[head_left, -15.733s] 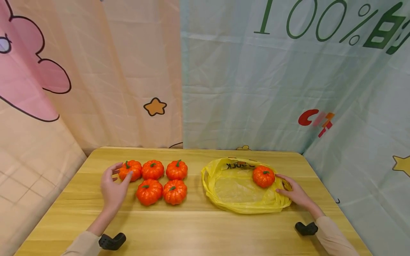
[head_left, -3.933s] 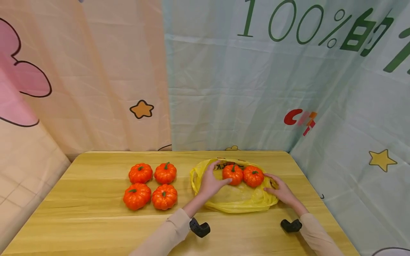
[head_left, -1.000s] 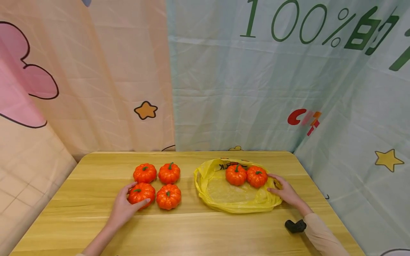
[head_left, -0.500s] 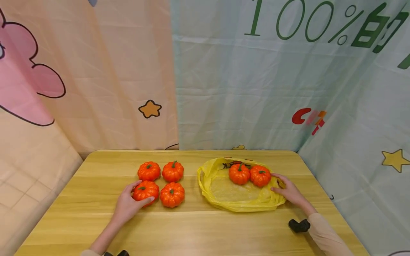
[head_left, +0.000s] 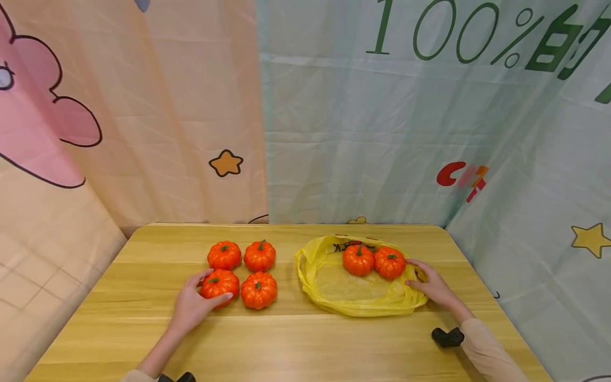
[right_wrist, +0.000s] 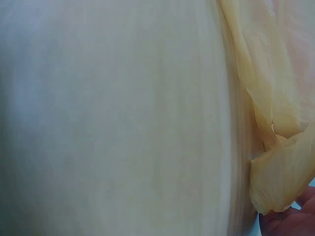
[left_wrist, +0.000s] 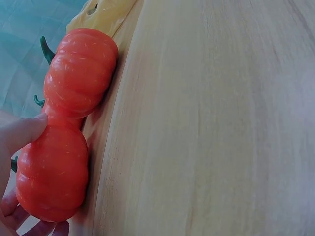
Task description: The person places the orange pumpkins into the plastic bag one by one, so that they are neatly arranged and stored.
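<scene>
Now, action at both ends!

Across the back hang peach and pale-green printed fabric curtains (head_left: 358,132), right behind a wood-grained, yellow-brown table (head_left: 310,347). Over on the right lies a crumpled, translucent yellow plastic bag (head_left: 363,309), mouth open, and inside it two shiny, ribbed orange pumpkins (head_left: 358,260) with green stems sit side by side. On the left, four matching pumpkins stand two by two; the near-right pumpkin (head_left: 258,290) blocks the straight line from the near-left pumpkin (head_left: 219,286) to the bag. And there's the left hand (head_left: 193,305), reaching in low, thumb and fingers spread round that near-left one, gripping it on the table. The right hand (head_left: 434,286) holds the bag's right edge, thumb and forefinger parted. At that wrist, a small black curved device (head_left: 447,337).
</scene>
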